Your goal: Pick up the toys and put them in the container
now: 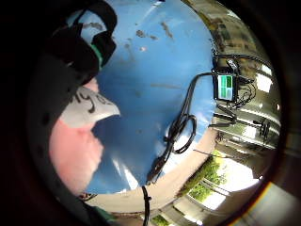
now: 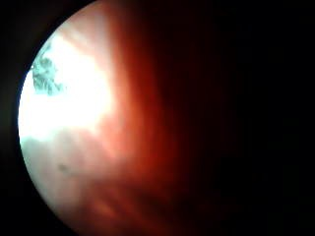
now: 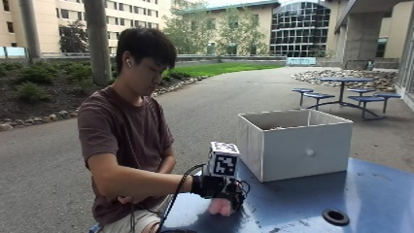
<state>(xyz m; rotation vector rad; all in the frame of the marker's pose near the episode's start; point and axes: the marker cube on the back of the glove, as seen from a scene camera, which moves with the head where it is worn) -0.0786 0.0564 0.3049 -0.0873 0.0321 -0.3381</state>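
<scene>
The gloved right hand point(image 3: 220, 193) rests low on the blue table point(image 3: 362, 194), near the table edge on the person's side and in front of the white container point(image 3: 294, 143). Its fingers curl around a pink toy point(image 3: 221, 207), which shows below the glove in the outside view. In the little-finger-side palm view the same pink toy point(image 1: 75, 153) sits tight against the palm, with a white tag point(image 1: 89, 108) bearing handwritten marks lying over it; the thumb-side palm view is filled by a pink-red surface pressed close to the lens, which agrees with a toy enclosed in the hand. The step in hand is judged to be the grasp, or the very start of the lift: the toy is at table level and is not yet over the container. The container stands upright on the table, open at the top, just beyond the hand on the side away from the person; its contents cannot be seen. The next move calls for raising the toy above the rim of the container's near wall, carrying it over the opening, and releasing it there. No other toys can be identified beside the container from these views.
</scene>
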